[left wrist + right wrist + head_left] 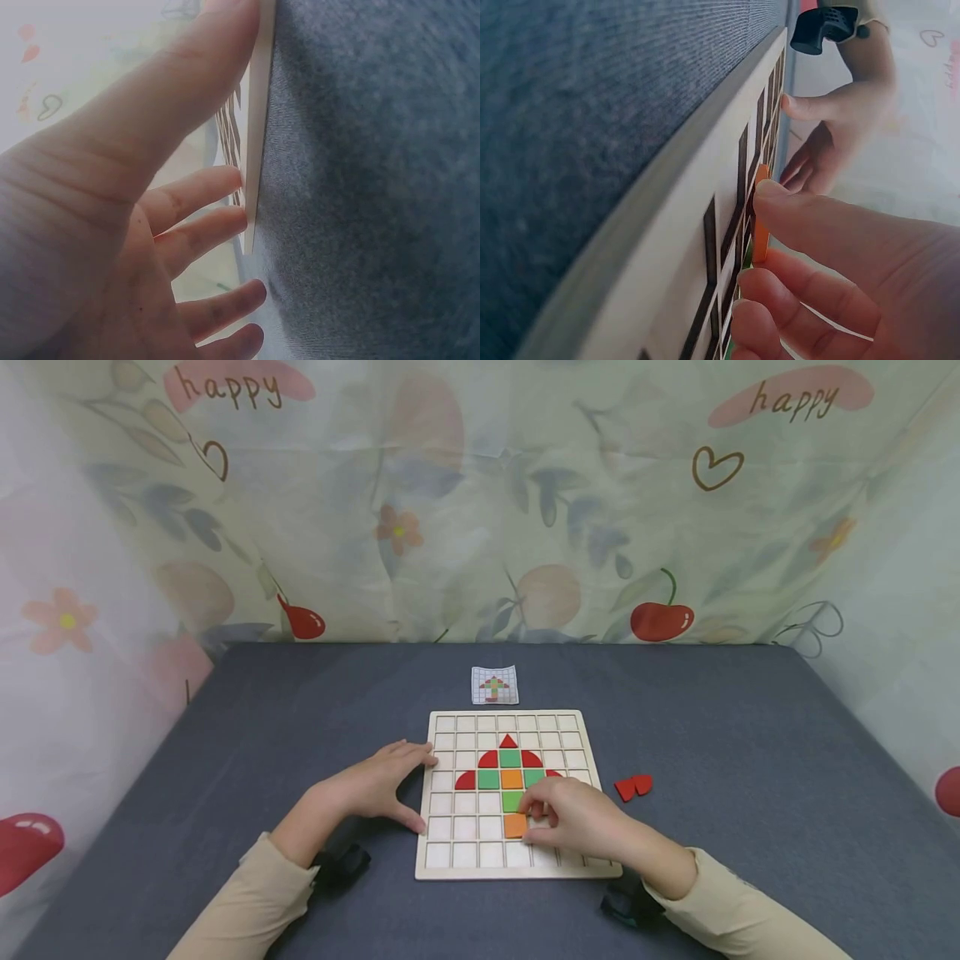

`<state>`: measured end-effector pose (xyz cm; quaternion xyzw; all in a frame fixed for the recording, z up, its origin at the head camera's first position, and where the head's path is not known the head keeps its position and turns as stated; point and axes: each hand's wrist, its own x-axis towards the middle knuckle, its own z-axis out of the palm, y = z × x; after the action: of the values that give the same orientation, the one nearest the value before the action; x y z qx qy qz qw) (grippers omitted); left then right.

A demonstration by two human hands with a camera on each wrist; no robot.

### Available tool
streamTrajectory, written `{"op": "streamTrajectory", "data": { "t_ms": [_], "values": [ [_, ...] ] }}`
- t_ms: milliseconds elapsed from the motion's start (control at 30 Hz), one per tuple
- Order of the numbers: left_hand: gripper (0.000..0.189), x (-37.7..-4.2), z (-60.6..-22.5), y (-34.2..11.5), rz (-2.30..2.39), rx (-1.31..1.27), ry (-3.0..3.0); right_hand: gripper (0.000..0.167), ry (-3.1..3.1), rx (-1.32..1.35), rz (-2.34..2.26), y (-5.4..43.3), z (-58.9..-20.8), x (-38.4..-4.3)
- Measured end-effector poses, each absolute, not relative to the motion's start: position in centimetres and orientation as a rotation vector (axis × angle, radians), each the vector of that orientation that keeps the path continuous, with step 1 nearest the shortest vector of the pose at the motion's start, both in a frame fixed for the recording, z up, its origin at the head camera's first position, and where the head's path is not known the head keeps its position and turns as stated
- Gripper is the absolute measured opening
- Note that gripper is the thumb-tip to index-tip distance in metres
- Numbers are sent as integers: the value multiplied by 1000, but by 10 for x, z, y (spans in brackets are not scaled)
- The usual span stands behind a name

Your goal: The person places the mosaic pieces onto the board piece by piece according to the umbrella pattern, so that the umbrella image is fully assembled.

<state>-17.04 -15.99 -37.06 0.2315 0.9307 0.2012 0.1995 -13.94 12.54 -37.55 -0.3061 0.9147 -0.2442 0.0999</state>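
A wooden grid board lies on the table, with red, green and orange pieces set in its cells as an arrow-like shape. My right hand is over the lower middle of the board and pinches an orange square tile between thumb and fingers. In the right wrist view the orange tile stands slightly proud of the grid. Just above it lies a light green square. My left hand rests at the board's left edge, fingers spread and thumb touching the rim. Part of the shape's right side is hidden by my right hand.
Two red pieces lie on the dark table to the right of the board. Behind the board is a small printed pattern card showing a similar coloured shape. A patterned cloth hangs along the table's far edge.
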Motion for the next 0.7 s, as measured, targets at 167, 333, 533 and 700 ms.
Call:
{"op": "streamTrajectory", "data": {
  "t_ms": [167,333,533,700],
  "values": [
    [89,-171,-372,-160,555,657,2606,20,2701,-888,-726,125,-375,-139],
    [89,-171,-372,-160,558,670,2610,20,2697,-846,-745,130,-372,-141],
    [88,-170,-372,-159,562,676,2615,21,2747,-801,-798,152,-363,-153],
    [87,-169,-371,-158,553,673,2626,25,2796,-683,-815,182,-355,-167]
  ]
}}
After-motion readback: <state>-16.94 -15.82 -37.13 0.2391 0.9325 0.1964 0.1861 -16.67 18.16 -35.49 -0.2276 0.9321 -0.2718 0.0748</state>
